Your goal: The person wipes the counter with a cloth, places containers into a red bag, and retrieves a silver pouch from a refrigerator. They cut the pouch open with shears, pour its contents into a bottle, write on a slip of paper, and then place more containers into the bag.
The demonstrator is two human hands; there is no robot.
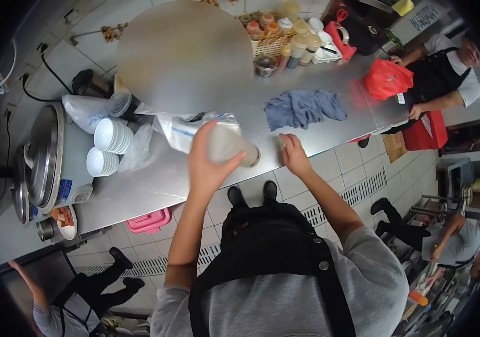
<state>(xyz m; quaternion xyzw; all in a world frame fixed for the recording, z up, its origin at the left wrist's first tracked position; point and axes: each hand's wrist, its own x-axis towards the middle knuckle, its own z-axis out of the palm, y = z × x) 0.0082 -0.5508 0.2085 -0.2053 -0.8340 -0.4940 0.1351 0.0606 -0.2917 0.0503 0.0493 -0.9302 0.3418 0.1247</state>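
Note:
My left hand (201, 160) is wrapped round a pale, translucent plastic cup (226, 145), tilted over the front part of the steel counter (133, 194). The cup is smeared by motion, and a darker ring shows at its right end. Just behind it lies a crumpled white plastic bag (175, 132) with blue print. At the counter's front edge is my right hand (296, 154), its fingers curled together; a small pale bit shows at the fingertips, too small to name. Beyond that hand a blue-grey cloth (305, 108) lies bunched on the counter.
Stacked white bowls (110, 136), a dark lidded cup (123, 105) and large pot lids (46, 154) stand left. Sauce bottles (301, 48) crowd the back. At right, a co-worker (447, 67) is beside a red bag (387, 78). Other people work behind me. A blurred disc hides the back middle.

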